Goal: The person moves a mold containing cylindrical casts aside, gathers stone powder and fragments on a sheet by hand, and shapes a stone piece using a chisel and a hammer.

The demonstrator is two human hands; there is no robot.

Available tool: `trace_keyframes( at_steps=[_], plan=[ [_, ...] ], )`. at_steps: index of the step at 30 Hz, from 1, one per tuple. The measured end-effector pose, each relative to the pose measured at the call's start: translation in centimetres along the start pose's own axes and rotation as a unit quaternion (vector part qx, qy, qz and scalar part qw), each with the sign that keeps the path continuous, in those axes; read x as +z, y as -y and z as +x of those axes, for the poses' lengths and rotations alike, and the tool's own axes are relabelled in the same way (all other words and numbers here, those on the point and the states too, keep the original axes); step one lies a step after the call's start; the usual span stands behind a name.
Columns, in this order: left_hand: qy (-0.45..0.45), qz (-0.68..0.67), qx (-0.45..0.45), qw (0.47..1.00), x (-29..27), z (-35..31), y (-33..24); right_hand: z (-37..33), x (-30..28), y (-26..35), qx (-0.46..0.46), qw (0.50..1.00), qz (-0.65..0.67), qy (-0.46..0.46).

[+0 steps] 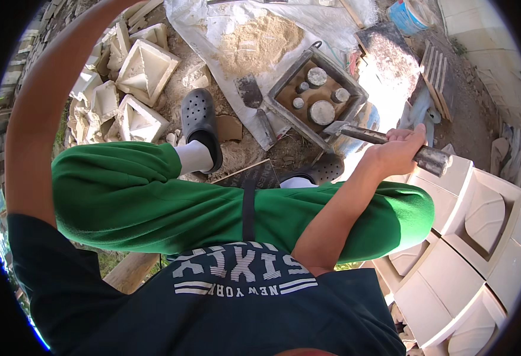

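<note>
My right hand (398,151) is closed around a dark, bar-like hand tool (361,133) with a thick rounded grip end and a flat metal tip. This tip reaches the near right side of a square box mould (296,121). Inside the mould, several round pale-topped cylinders (321,112) of different sizes stand in brown material. My left arm (32,118) stretches up along the left side, and its hand lies beyond the top edge. A dark flat blade (249,91) lies on the sheet left of the mould, near a grey bar (266,126).
Sandy powder (260,41) is heaped on a white sheet (183,24). Broken cream-coloured cast pieces (148,71) pile up at left. Stacked cream blocks (432,279) stand at lower right. A blue-and-white bucket (407,18) and wooden slats (437,77) are at far right.
</note>
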State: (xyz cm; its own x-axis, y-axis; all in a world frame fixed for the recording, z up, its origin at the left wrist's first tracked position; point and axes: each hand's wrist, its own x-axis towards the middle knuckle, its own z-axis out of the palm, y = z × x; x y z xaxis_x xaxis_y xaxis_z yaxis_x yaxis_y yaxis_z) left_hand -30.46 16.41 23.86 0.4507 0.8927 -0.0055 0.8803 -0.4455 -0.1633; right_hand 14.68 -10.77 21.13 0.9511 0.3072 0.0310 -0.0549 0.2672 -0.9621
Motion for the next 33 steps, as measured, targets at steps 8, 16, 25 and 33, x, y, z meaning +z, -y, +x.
trace_keyframes(
  at_steps=[8, 16, 25, 33],
  plan=[
    [0.111, -0.396, -0.092, 0.907, 20.0, 3.7, -25.0, 3.3, -1.5, 9.3, -0.059, 0.986, 0.094, 0.128],
    [0.275, -0.676, -0.151, 0.667, 25.6, 0.2, -34.7, 5.2, 0.8, 12.3, -0.047, 0.990, 0.050, 0.121],
    [0.302, -0.796, -0.196, 0.486, 21.8, -0.2, -33.6, 11.3, -3.4, 14.4, 0.020, 0.973, 0.010, 0.230],
    [0.326, -0.821, -0.262, 0.389, 22.5, 0.0, -33.9, 14.2, -6.2, 12.7, -0.039, 0.977, -0.017, 0.211]
  ],
)
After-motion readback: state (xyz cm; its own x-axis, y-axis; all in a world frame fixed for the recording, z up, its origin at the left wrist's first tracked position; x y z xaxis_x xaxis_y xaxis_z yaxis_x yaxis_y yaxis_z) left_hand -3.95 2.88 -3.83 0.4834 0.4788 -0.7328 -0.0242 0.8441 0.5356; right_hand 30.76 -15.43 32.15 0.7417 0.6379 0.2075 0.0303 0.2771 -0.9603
